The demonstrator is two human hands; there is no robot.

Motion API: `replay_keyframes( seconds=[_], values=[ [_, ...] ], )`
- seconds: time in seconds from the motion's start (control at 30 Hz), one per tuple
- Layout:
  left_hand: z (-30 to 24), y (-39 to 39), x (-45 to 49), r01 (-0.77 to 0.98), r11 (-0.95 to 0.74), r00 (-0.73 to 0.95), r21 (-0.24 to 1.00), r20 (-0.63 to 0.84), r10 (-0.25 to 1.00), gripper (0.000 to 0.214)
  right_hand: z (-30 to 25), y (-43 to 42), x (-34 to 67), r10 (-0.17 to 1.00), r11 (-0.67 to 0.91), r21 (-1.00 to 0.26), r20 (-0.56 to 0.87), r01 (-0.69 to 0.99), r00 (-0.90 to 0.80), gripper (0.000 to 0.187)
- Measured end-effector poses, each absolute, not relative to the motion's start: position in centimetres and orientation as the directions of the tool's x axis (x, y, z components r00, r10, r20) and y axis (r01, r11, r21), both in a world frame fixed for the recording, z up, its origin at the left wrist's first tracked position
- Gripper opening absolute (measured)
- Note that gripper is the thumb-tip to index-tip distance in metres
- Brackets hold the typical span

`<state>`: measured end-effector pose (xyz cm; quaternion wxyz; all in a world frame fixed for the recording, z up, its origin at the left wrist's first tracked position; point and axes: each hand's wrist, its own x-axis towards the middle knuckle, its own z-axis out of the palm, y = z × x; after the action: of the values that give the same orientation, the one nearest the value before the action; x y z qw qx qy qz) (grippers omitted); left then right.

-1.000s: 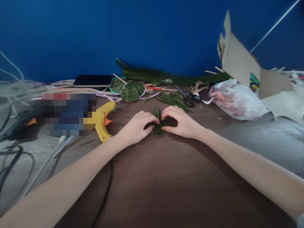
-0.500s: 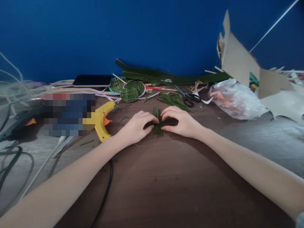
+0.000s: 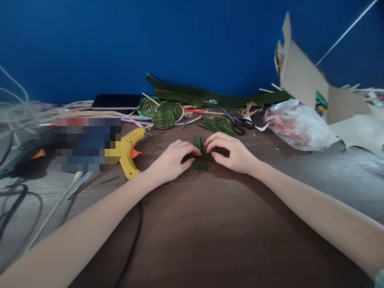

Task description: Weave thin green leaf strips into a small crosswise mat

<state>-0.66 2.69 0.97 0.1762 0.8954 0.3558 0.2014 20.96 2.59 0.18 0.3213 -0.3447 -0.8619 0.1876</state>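
Note:
A small bundle of interlaced green leaf strips (image 3: 199,165) lies on the brown table between my two hands. My left hand (image 3: 174,160) has its thumb and index finger closed on the left edge of the strips, pressing them near the tabletop. On the other side, my right hand (image 3: 232,154) is curled, its thumb and fingertips close together at the right ends of the strips. What exactly lies between the right fingertips is partly hidden. Beyond the hands rest a round woven leaf disc (image 3: 165,115) and a pile of loose cut leaf strips (image 3: 220,126).
A yellow glue gun (image 3: 129,154) lies left, beside a pixelated patch. Black-handled scissors (image 3: 238,126), long green leaves (image 3: 210,96) and a phone (image 3: 117,102) are at the back. To the right are a plastic bag (image 3: 300,126) and cut cardboard (image 3: 306,76). A black cable (image 3: 136,236) runs in front.
My right hand has shifted slightly right and its thumb has risen off the lower part of the strips. My left hand has stayed in place.

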Motion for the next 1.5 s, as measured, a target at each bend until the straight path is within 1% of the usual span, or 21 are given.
replay_keyframes(
  seconds=[0.1,0.23,0.6,0.8,0.93,1.03,1.17,1.5],
  values=[
    [0.95,2.7,-0.65,0.569,-0.681,0.663,0.461,0.234,0.711,0.018,0.18,2.59,21.11,0.7,0.707,-0.527,0.427,0.472,-0.573,0.02],
    [0.93,2.73,-0.64,0.563,-0.689,0.668,0.456,0.239,0.705,0.018,0.05,2.73,21.14,0.688,0.719,-0.51,0.428,0.473,-0.585,0.021],
    [0.93,2.72,-0.67,0.567,-0.682,0.666,0.461,0.23,0.709,0.019,0.04,2.68,21.23,0.686,0.723,-0.519,0.461,0.456,-0.563,0.025],
    [0.85,2.71,-0.66,0.582,-0.661,0.653,0.474,0.213,0.727,0.019,0.06,2.75,21.33,0.655,0.745,-0.503,0.432,0.437,-0.619,0.025],
    [0.88,2.51,-0.69,0.584,-0.631,0.624,0.511,0.216,0.751,0.022,0.02,2.81,21.34,0.658,0.74,-0.525,0.435,0.421,-0.614,0.022],
    [0.9,2.46,-0.71,0.582,-0.613,0.602,0.534,0.224,0.767,0.026,0.06,2.83,21.24,0.694,0.706,-0.541,0.398,0.457,-0.601,0.014],
    [0.86,2.54,-0.72,0.583,-0.61,0.595,0.537,0.228,0.771,0.031,0.09,2.86,21.07,0.727,0.669,-0.517,0.308,0.533,-0.613,0.011],
    [0.83,2.68,-0.7,0.595,-0.615,0.608,0.518,0.211,0.766,0.032,0.06,2.84,21.0,0.734,0.662,-0.505,0.284,0.554,-0.617,0.01]
  ],
)
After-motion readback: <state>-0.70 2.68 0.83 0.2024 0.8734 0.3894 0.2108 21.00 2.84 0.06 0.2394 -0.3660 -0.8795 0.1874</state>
